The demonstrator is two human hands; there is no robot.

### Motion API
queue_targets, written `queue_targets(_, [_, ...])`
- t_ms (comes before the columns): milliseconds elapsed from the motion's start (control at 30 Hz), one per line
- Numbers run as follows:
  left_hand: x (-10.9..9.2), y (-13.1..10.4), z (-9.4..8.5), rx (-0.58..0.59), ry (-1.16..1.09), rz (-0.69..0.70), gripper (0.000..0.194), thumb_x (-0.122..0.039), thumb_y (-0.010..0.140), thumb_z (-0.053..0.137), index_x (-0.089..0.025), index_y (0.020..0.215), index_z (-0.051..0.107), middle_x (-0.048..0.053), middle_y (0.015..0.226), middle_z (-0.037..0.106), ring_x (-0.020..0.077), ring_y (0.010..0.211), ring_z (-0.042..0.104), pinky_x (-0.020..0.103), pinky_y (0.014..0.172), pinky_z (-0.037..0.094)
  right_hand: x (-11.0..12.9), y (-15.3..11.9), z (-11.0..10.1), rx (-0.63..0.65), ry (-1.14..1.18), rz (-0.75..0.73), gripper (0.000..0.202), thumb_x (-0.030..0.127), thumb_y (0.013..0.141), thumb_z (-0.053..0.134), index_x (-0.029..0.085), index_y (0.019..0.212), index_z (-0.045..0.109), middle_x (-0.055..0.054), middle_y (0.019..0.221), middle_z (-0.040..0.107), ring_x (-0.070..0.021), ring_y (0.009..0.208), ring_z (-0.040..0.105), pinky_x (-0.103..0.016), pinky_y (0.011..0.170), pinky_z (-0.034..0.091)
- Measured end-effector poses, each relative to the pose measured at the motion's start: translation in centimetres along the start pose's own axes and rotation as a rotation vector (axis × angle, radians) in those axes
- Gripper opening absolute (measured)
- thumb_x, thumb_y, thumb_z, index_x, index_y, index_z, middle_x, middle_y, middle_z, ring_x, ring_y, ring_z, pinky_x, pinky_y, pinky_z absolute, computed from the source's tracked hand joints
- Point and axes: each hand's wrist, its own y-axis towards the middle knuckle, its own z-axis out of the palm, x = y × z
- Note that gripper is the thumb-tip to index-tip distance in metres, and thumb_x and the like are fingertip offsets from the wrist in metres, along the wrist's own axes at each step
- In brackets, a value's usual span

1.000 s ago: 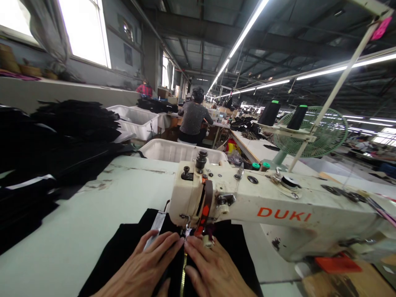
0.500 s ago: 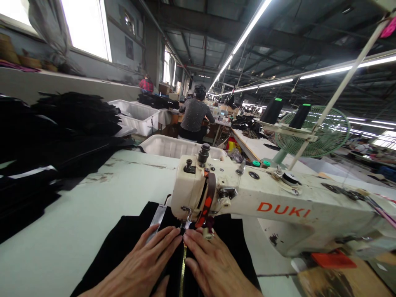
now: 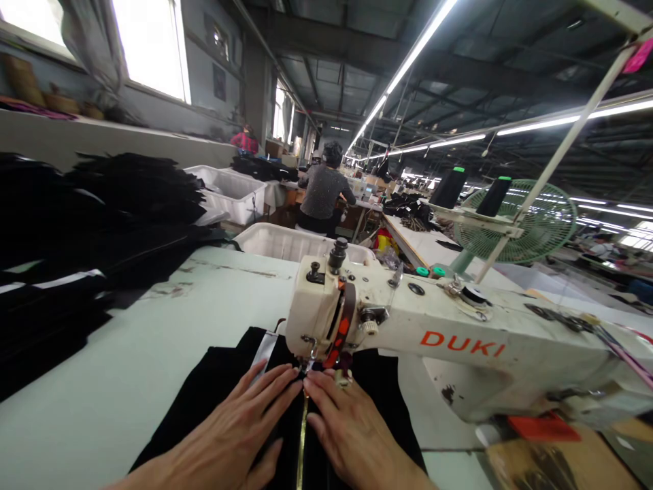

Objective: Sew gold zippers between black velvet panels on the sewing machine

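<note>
My left hand lies flat, fingers stretched out, on a piece of black fabric. My right hand presses the same fabric on the other side, fingers extended. Between them a gold-coloured zipper runs up towards the presser foot of a white sewing machine. The fingertips of both hands are close in front of the needle area, which they partly hide. A pale strip lies on the fabric beyond my left fingers.
Black cut pieces are piled on the left of the pale table. White plastic bins stand behind it. Two black thread cones and a green fan are at right. A person sits ahead, back turned.
The fabric's far edge has shifted slightly away from me. Both hands stay flat on it near the needle, with my left thumb a little farther forward. The camera view has shifted slightly.
</note>
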Motion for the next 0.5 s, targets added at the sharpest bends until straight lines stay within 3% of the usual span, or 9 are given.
queue_targets(100, [-0.9,0.1,-1.9,0.131,-0.066,-0.014,0.057,-0.023,0.097,0.05,-0.023,0.152,0.036,0.009,0.155,0.04,0.0274,0.142,0.039,0.054,0.115,0.033,0.4,0.6,-1.1,0.109,0.054,0.043,0.036,0.022,0.098,0.055,0.014,0.133,0.057,-0.01,0.133,0.063,-0.0239,0.123,0.059,-0.04,0.108,0.049])
queue_targets(167, [-2.4,-0.5,-3.4,0.213,-0.111,-0.024,0.057,-0.038,0.101,0.049,-0.021,0.153,0.032,0.011,0.157,0.034,0.0296,0.145,0.031,0.058,0.115,0.029,1.0,0.6,-2.4,0.201,0.109,0.069,0.04,0.017,0.096,0.053,0.01,0.136,0.055,-0.013,0.138,0.059,-0.0255,0.127,0.055,-0.043,0.11,0.046])
queue_targets(267, [-5.6,-2.9,-5.0,0.299,-0.191,0.066,0.099,-0.061,0.087,0.062,-0.015,0.158,0.01,0.017,0.16,0.024,0.0343,0.146,0.026,0.059,0.112,0.032,2.8,-0.6,-5.2,0.287,0.187,0.13,0.056,0.007,0.089,0.046,0.003,0.145,0.043,-0.017,0.152,0.043,-0.0259,0.14,0.041,-0.045,0.116,0.037])
queue_targets(300, [-6.5,-3.9,-5.2,0.271,-0.187,0.088,0.105,-0.057,0.084,0.066,-0.014,0.158,0.005,0.018,0.159,0.025,0.035,0.145,0.028,0.06,0.111,0.032,3.7,-1.4,-6.2,0.321,0.214,0.139,0.062,0.004,0.085,0.046,0.003,0.147,0.039,-0.017,0.155,0.038,-0.0251,0.143,0.036,-0.044,0.118,0.034])
queue_targets(367, [-7.8,-5.9,-4.9,0.168,-0.151,0.089,0.093,-0.03,0.087,0.064,-0.016,0.158,0.005,0.015,0.158,0.032,0.0313,0.143,0.035,0.057,0.113,0.031,6.0,-3.3,-7.8,0.397,0.264,0.141,0.074,0.003,0.078,0.048,0.003,0.15,0.033,-0.016,0.159,0.03,-0.0231,0.147,0.027,-0.042,0.12,0.029])
queue_targets(433, [-8.0,-7.2,-4.3,0.068,-0.177,0.043,0.077,-0.011,0.088,0.052,-0.023,0.157,0.021,0.006,0.154,0.042,0.0242,0.14,0.042,0.048,0.113,0.034,8.3,-5.2,-8.2,0.444,0.292,0.126,0.082,0.006,0.075,0.053,0.004,0.153,0.027,-0.015,0.161,0.023,-0.0236,0.149,0.019,-0.042,0.122,0.025])
queue_targets(500, [-7.3,-7.3,-4.4,0.039,-0.316,-0.098,0.055,-0.015,0.094,0.049,-0.03,0.147,0.045,-0.001,0.146,0.054,0.0198,0.134,0.051,0.039,0.11,0.041,10.1,-6.6,-7.4,0.416,0.278,0.116,0.086,0.012,0.076,0.061,0.006,0.154,0.025,-0.016,0.162,0.019,-0.027,0.15,0.016,-0.047,0.122,0.021])
